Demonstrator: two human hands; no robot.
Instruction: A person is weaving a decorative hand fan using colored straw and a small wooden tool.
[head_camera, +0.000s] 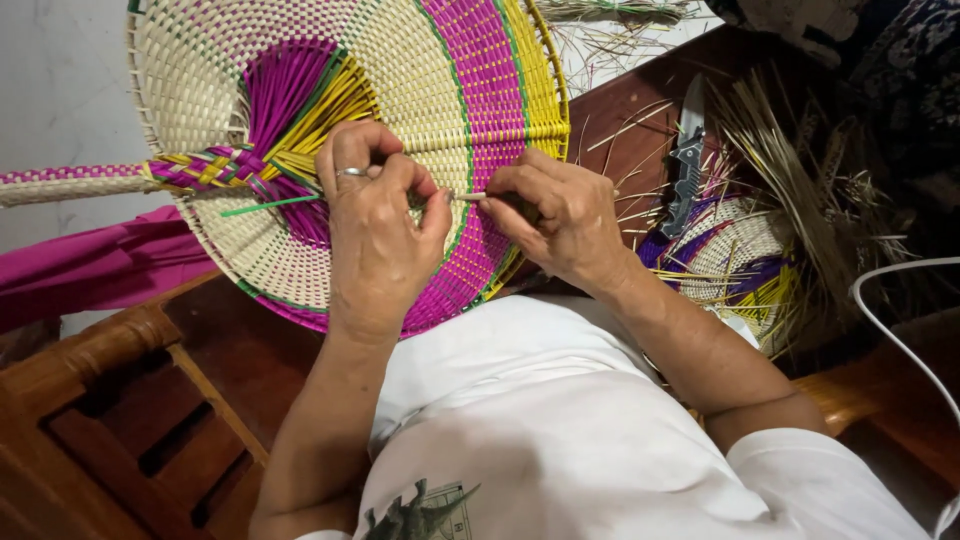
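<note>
A round woven fan in cream, magenta, yellow and green rests in front of me, its braided handle pointing left. My left hand, with a ring on one finger, lies on the fan's face and pinches one end of a thin pale strip. My right hand pinches the same strip's other end at the magenta band near the fan's rim. A loose green strip sticks out near the fan's centre.
A folding knife lies on the dark wooden surface to the right, among loose straw strips. A second partly woven piece sits beside it. Magenta cloth at left, a wooden chair arm below, a white cable at right.
</note>
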